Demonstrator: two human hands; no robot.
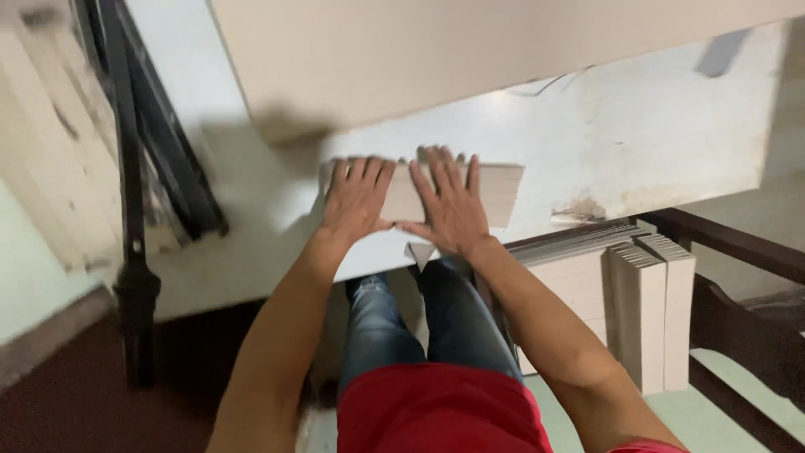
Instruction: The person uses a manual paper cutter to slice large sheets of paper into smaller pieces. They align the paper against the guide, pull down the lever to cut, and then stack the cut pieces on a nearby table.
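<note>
Head view: both hands flat on a pale stack of cut cardboard sheets [490, 195] at frame centre.
Left hand [356, 200] and right hand [451, 205] rest open, grasping nothing; even palm pressure would keep the edges square on the white desk [654, 134].

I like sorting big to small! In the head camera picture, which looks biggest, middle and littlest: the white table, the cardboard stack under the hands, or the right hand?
1. White table: by far the largest.
2. Cardboard stack: wider than both hands together.
3. Right hand: smallest. It looks about the same as the left hand.
</note>
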